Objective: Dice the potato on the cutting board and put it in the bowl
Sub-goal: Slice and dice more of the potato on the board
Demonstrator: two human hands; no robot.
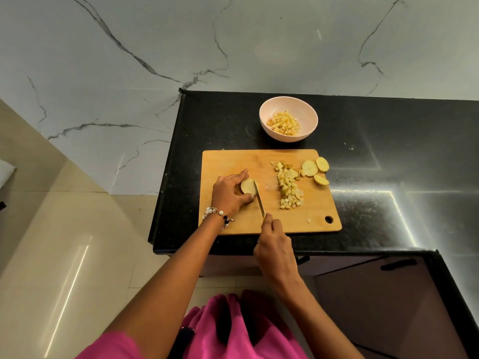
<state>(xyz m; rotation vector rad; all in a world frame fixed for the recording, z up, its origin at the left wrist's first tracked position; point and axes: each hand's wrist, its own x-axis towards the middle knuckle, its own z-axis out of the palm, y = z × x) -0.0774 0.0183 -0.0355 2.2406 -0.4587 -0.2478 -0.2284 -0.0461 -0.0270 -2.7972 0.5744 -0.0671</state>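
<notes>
A wooden cutting board point(233, 161) lies on the black counter. My left hand point(229, 194) grips a potato piece point(247, 186) near the board's left side. My right hand point(274, 248) holds a knife point(259, 200), its blade resting against the right side of that piece. A pile of diced potato point(289, 186) sits mid-board, and three round potato slices point(315, 168) lie at the board's far right. Behind the board stands a pale pink bowl point(267, 110) with diced potato point(285, 123) inside.
The black counter point(388, 164) stretches right of the board and turns toward me at the lower right. Its left edge drops to a tiled floor point(64, 242). A marble wall point(233, 42) rises behind the bowl.
</notes>
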